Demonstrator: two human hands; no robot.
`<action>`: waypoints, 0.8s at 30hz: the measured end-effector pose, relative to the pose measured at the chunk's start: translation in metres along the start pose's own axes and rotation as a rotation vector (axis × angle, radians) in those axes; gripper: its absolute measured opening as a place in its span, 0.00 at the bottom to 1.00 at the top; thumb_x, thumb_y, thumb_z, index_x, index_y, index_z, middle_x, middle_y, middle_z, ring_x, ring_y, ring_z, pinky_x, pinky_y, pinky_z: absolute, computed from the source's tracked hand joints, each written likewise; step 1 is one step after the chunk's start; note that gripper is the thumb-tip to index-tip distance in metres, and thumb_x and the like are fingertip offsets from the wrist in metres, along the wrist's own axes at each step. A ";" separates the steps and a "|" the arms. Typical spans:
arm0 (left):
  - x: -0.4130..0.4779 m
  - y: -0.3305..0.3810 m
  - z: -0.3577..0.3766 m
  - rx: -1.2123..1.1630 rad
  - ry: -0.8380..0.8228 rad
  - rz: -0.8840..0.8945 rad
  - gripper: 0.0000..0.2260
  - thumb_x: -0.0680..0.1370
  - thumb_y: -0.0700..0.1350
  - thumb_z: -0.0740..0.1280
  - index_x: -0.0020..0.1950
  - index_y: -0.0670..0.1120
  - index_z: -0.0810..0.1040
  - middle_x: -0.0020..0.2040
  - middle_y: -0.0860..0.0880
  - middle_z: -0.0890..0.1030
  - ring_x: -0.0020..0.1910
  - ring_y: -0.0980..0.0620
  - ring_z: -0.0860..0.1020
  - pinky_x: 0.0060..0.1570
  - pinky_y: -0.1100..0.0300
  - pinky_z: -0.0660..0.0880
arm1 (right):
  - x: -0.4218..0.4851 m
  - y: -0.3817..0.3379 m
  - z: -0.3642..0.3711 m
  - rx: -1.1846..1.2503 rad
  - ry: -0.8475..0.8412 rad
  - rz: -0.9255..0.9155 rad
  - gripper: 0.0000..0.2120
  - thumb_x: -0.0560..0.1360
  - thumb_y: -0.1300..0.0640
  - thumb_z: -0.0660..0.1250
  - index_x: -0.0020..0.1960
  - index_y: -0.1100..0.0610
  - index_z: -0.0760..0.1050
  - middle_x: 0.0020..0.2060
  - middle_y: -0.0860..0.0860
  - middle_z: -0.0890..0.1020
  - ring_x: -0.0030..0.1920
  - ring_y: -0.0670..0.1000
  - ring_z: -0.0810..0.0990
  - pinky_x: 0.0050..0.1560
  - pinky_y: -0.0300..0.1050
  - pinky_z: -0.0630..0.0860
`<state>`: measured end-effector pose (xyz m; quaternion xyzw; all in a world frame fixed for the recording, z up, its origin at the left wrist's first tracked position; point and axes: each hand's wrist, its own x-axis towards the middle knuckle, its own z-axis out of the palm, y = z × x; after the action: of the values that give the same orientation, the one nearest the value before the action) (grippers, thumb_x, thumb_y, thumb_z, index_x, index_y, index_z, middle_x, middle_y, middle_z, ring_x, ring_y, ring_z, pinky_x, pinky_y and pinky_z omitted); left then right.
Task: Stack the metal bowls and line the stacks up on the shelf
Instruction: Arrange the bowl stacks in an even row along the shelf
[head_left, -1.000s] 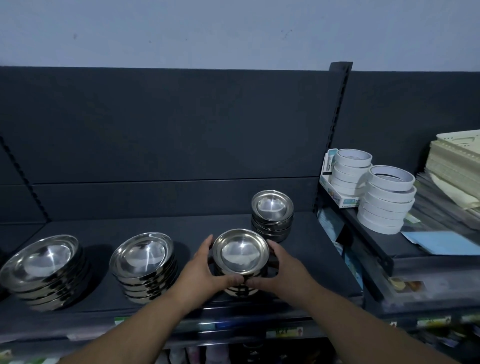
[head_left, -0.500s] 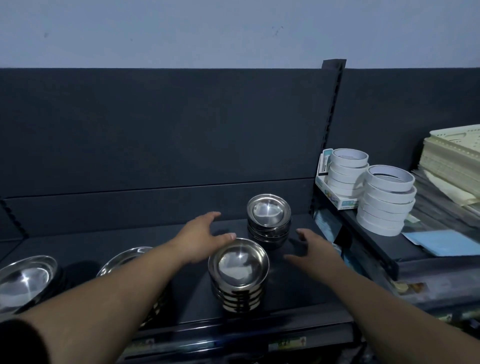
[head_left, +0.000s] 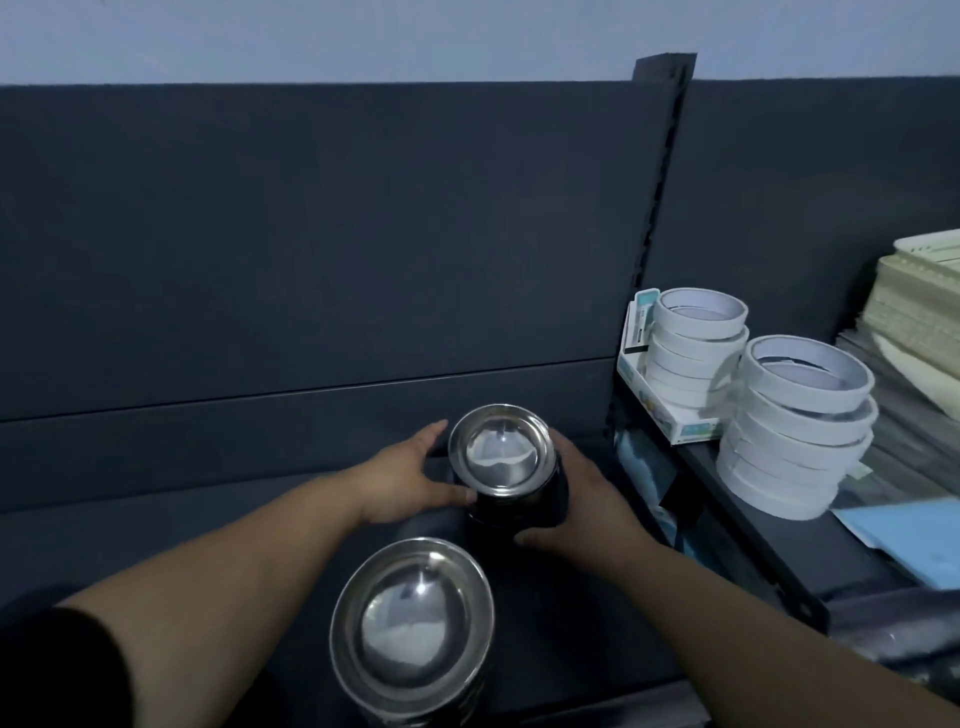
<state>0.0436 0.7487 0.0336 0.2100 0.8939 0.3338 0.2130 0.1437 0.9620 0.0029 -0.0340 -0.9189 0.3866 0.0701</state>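
Nearest: front stack of shiny round steel bowls (head_left: 413, 629) sits at dark shelf (head_left: 561, 634) edge. Behind it, left hand (head_left: 400, 483) and right hand (head_left: 587, 499) clasp rear stack of smaller steel bowls (head_left: 501, 457), fingers curled round sides, likely to align it.

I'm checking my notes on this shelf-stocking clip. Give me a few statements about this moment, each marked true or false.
1. The left hand and the right hand both hold the rear bowl stack. True.
2. The left hand is lifting the front bowl stack. False: no hand touches it; it stands on the shelf nearer the camera.
3. White tape rolls sit on the neighbouring shelf to the right. True.
4. The top bowl of the rear stack lies upside down. False: its open side faces up.
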 end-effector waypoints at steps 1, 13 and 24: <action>0.004 -0.001 0.002 0.001 -0.012 0.022 0.45 0.68 0.56 0.76 0.78 0.55 0.53 0.71 0.58 0.68 0.72 0.57 0.64 0.72 0.61 0.60 | 0.006 0.004 0.002 0.006 -0.013 -0.011 0.55 0.55 0.52 0.81 0.75 0.41 0.56 0.69 0.39 0.68 0.70 0.42 0.65 0.67 0.37 0.64; 0.024 -0.011 0.014 -0.014 -0.101 0.095 0.52 0.64 0.54 0.77 0.76 0.64 0.43 0.71 0.57 0.70 0.58 0.53 0.80 0.63 0.53 0.74 | 0.026 0.016 0.005 0.059 -0.026 -0.057 0.53 0.57 0.55 0.82 0.70 0.33 0.54 0.63 0.35 0.68 0.64 0.38 0.67 0.61 0.30 0.62; 0.028 0.062 0.026 0.122 -0.331 0.051 0.35 0.67 0.44 0.78 0.69 0.47 0.64 0.60 0.51 0.76 0.51 0.52 0.80 0.45 0.56 0.82 | -0.038 0.023 -0.016 0.072 0.145 0.055 0.48 0.60 0.62 0.81 0.67 0.38 0.56 0.55 0.28 0.67 0.57 0.32 0.69 0.52 0.14 0.56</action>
<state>0.0487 0.8193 0.0519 0.2971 0.8596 0.2453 0.3356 0.1835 0.9851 -0.0064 -0.0843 -0.8957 0.4178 0.1269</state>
